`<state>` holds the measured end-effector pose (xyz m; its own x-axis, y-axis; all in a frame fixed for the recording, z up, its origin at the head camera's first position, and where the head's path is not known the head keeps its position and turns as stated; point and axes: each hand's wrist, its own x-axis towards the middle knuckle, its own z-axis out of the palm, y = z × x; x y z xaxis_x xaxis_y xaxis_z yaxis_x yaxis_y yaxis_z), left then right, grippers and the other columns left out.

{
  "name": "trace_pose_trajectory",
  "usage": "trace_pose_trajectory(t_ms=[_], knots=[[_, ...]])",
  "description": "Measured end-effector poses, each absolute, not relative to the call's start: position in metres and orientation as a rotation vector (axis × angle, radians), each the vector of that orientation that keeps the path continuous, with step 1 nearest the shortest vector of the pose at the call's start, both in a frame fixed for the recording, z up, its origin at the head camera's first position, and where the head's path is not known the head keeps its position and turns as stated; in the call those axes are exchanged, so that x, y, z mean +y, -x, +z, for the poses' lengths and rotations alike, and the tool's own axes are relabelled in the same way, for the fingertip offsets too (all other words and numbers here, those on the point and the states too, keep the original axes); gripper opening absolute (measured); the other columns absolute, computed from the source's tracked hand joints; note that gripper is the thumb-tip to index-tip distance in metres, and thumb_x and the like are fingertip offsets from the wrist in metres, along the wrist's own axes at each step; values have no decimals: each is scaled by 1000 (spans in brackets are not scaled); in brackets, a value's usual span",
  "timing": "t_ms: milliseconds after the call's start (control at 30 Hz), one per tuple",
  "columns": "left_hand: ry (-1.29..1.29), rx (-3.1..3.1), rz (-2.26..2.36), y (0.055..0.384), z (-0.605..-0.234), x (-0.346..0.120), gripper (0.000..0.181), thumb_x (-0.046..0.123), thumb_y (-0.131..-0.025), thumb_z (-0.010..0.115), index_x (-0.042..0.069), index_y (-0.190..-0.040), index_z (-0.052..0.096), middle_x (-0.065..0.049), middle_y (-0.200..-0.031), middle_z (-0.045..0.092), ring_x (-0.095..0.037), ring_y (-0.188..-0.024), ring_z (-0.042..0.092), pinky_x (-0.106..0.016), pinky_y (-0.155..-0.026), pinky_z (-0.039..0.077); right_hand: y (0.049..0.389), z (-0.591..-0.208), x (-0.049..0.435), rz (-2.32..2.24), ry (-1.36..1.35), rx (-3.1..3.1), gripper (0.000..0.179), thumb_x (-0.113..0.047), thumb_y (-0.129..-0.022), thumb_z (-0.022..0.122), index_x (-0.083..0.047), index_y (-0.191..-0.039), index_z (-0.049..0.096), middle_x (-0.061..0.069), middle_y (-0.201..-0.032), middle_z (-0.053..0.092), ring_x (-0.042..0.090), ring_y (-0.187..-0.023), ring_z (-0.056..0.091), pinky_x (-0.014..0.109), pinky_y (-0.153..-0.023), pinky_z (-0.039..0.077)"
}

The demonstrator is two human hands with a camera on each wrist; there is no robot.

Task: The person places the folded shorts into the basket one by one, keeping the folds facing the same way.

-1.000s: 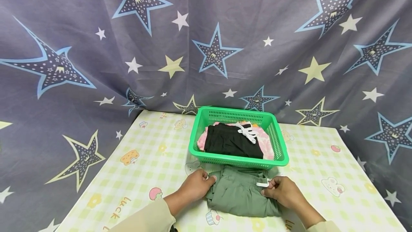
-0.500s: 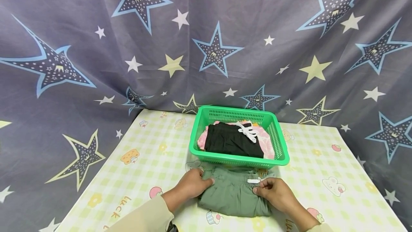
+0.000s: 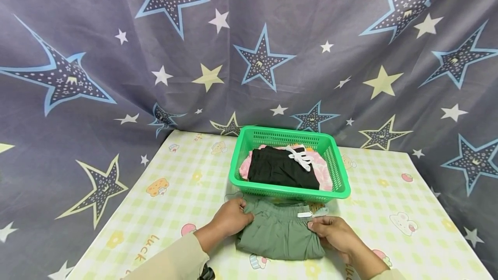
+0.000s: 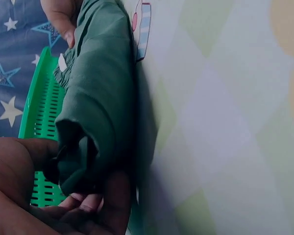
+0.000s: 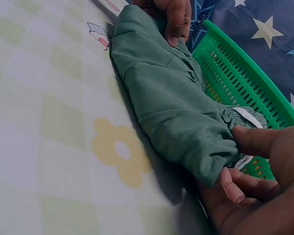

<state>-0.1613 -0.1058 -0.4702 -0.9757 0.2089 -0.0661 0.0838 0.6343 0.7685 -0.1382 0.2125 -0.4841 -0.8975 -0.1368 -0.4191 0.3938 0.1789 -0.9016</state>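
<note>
A folded pair of green shorts [image 3: 282, 234] with a gathered waistband and a white drawstring lies in front of the green basket. My left hand [image 3: 232, 218] grips its left end, thumb on top and fingers underneath, as the left wrist view shows at the bundle's open end [image 4: 81, 161]. On the opposite side my right hand [image 3: 337, 233] pinches the right end beside the drawstring. In the right wrist view the thumb presses the cloth [image 5: 171, 107] from above while the fingers curl below it.
The green plastic basket [image 3: 289, 194] stands just behind the shorts. Inside it lie folded black shorts [image 3: 280, 170] with a white drawstring, on top of pink clothing [image 3: 322, 170]. A checked cloth [image 3: 155, 215] covers the table, and a starry curtain [image 3: 249, 111] hangs behind.
The green shorts have shifted left in the head view, and both hands have moved slightly left with them. The right hand has turned so its fingers reach beneath the cloth. The basket has stayed put.
</note>
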Motion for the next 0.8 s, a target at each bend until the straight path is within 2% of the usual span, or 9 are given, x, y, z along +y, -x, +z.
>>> trace_pose_trajectory(t_ms=[200,333,633,800], knots=[[-230,2608,1401,166,-473,-110,50,5,-84,65,20,-66,21,7,-61,13,-15,-55,13,-32,-53,18,137,-482,210,-1768,-235,2035,41,-20,-96,73,8,-123,62,9,-99,68,21,-86,70,41,-78,59],[-182,2485,1511,167,-477,-115,49,3,-86,64,20,-62,25,7,-57,17,-13,-52,15,-30,-50,19,137,-482,209,-1762,-243,2034,41,-20,-95,74,8,-122,62,9,-97,69,21,-85,70,41,-77,59],[-165,2385,1570,170,-481,-122,46,-3,-81,63,19,-61,27,6,-58,17,-13,-52,14,-29,-49,19,138,-482,209,-1773,-197,1974,32,-21,-98,70,4,-116,62,6,-90,70,20,-84,71,38,-75,59],[-144,2366,1579,170,-482,-123,49,-3,-82,65,19,-64,25,5,-62,15,-13,-53,15,-31,-51,19,138,-479,205,-1787,-243,1999,47,-18,-96,72,9,-127,51,10,-91,70,21,-83,71,40,-76,59]])
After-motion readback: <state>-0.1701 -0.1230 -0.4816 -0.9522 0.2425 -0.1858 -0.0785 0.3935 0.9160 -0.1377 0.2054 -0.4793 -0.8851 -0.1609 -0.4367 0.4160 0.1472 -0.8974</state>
